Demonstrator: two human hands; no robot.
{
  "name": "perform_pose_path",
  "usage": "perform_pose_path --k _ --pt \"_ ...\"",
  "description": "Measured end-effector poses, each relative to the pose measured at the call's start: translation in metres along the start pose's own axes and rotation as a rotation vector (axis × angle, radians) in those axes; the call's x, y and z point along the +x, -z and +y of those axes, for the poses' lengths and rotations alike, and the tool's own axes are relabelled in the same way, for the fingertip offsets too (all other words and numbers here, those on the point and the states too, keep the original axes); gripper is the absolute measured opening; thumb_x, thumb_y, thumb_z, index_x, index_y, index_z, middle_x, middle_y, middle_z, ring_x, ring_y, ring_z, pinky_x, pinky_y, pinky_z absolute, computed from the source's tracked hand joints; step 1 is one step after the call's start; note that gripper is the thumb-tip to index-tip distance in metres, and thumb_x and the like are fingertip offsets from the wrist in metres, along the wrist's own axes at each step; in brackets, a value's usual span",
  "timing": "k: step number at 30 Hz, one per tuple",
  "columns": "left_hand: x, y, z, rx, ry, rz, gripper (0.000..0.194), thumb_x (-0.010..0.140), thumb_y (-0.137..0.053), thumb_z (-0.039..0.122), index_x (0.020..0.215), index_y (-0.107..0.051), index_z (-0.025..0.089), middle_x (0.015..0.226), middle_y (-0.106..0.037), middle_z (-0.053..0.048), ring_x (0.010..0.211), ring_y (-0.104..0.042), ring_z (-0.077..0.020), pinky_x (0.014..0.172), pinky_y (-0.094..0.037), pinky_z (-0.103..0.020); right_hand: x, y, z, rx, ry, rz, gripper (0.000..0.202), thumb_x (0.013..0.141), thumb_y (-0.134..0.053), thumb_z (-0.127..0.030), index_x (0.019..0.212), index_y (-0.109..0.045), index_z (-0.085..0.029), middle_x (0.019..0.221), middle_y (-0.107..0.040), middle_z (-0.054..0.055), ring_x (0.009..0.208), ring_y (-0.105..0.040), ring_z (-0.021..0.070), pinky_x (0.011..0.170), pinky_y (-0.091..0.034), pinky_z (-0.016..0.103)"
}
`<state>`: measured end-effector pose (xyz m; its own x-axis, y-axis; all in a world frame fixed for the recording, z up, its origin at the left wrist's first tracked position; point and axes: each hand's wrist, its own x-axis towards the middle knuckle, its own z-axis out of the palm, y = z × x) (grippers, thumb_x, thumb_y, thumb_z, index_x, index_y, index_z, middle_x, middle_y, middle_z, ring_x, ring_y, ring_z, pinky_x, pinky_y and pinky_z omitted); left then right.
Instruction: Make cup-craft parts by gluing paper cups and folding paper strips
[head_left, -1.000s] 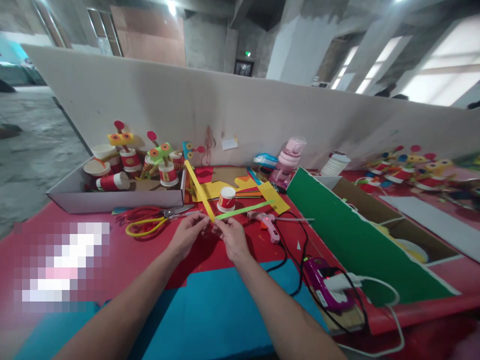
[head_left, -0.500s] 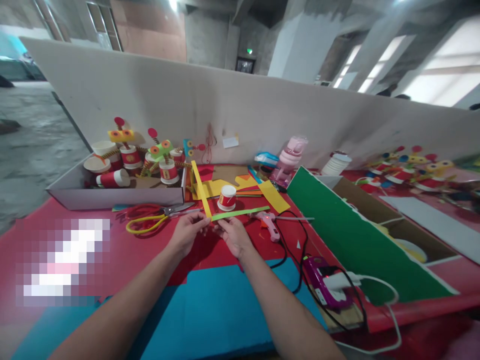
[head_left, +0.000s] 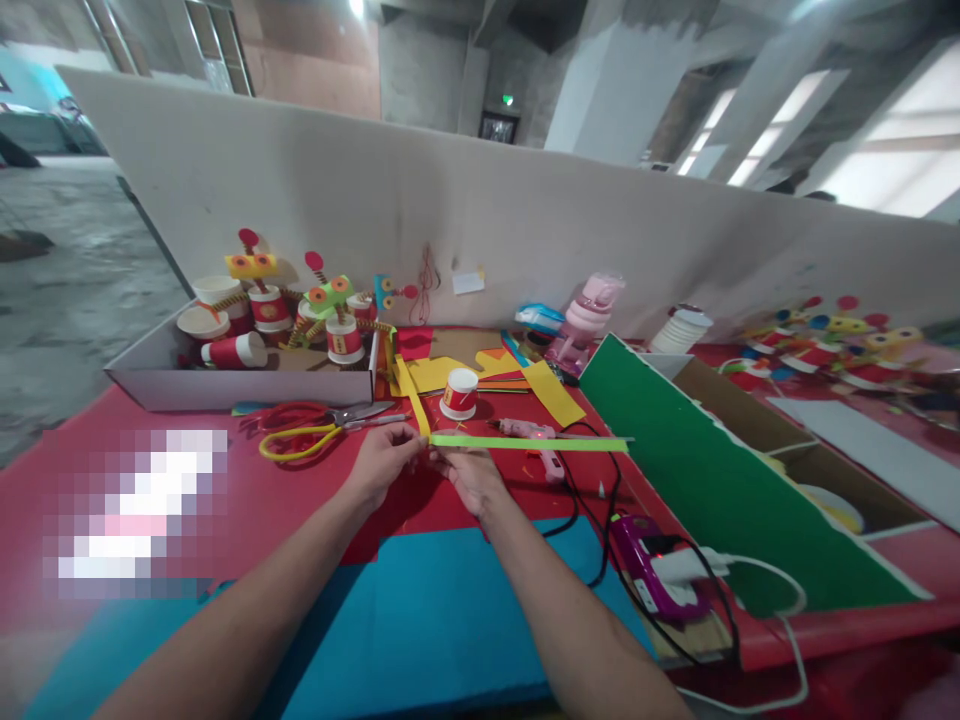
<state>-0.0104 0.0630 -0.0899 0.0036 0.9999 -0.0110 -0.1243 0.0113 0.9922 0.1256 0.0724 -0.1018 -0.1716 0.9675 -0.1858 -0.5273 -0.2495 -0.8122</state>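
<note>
A yellow paper strip (head_left: 414, 395) and a light green paper strip (head_left: 532, 443) meet at a corner between my fingertips. My left hand (head_left: 386, 460) is closed, pinching the yellow strip at that corner. Just right of it, my right hand (head_left: 471, 478) has its fingers closed on the near end of the green strip, partly underneath it. The yellow strip runs away from me; the green one reaches right, over the pink glue gun (head_left: 544, 455). Beyond my hands stands a red and white paper cup (head_left: 459, 393). Whether the strips are stuck together I cannot tell.
Yellow-handled scissors (head_left: 300, 442) lie left of my hands. A white box (head_left: 240, 392) holds paper-cup figures at the back left. To the right are a green-sided box (head_left: 697, 480) and a purple power strip (head_left: 652, 570) with cables. Blue sheets (head_left: 442, 620) lie in front.
The green strip has swung round and now stretches farther right, across the glue gun. The yellow strip looks shorter and more bent. Both hands stay together at the corner.
</note>
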Motion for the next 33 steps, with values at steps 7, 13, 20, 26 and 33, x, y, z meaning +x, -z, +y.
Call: perform_pose_path --k 7,13,20,26,33 --pt "-0.0009 -0.0001 0.0006 0.021 0.024 0.005 0.022 0.064 -0.073 0.032 0.064 -0.06 0.014 0.05 -0.054 0.003 0.044 -0.046 -0.0078 0.045 -0.035 -0.021 0.0016 0.001 -0.0001 -0.143 -0.001 -0.041 0.027 0.056 -0.08 -0.033 0.071 -0.067 -0.015 0.062 -0.065 0.0 0.055 -0.056 0.0093 0.056 -0.045 0.021" --pt "-0.0046 -0.0026 0.0027 -0.043 0.059 -0.026 0.025 0.061 -0.077 0.033 0.072 -0.064 0.014 0.06 -0.062 -0.001 0.05 -0.05 -0.0093 0.05 -0.038 -0.022 0.0079 0.005 0.0046 -0.164 0.057 0.056 0.028 0.057 -0.08 -0.035 0.072 -0.067 -0.016 0.056 -0.06 -0.003 0.054 -0.054 0.0093 0.058 -0.046 0.023" --pt "-0.0045 -0.0046 -0.0009 -0.084 -0.006 -0.021 0.021 0.067 -0.074 0.032 0.074 -0.062 0.016 0.066 -0.06 0.001 0.059 -0.052 -0.0098 0.056 -0.039 -0.021 0.0064 0.0022 0.0069 -0.295 0.229 0.067 0.024 0.066 -0.074 -0.039 0.075 -0.067 -0.018 0.065 -0.065 -0.001 0.063 -0.056 0.0121 0.062 -0.044 0.023" --pt "0.0014 0.003 -0.0011 0.144 -0.077 0.039 0.015 0.068 -0.071 0.03 0.069 -0.066 0.016 0.064 -0.06 0.0 0.059 -0.051 -0.0112 0.056 -0.038 -0.022 0.0054 0.003 -0.0005 -0.277 0.158 -0.068 0.025 0.071 -0.069 -0.043 0.079 -0.07 -0.019 0.069 -0.065 0.0 0.065 -0.055 0.0125 0.064 -0.044 0.024" --pt "0.0009 0.004 0.0005 0.006 -0.019 0.009 0.018 0.068 -0.072 0.031 0.071 -0.068 0.014 0.066 -0.064 -0.002 0.061 -0.054 -0.0128 0.059 -0.041 -0.024 0.0062 0.004 -0.0018 -0.282 0.172 -0.022 0.022 0.064 -0.076 -0.035 0.077 -0.069 -0.019 0.066 -0.064 -0.002 0.062 -0.054 0.0106 0.062 -0.042 0.023"
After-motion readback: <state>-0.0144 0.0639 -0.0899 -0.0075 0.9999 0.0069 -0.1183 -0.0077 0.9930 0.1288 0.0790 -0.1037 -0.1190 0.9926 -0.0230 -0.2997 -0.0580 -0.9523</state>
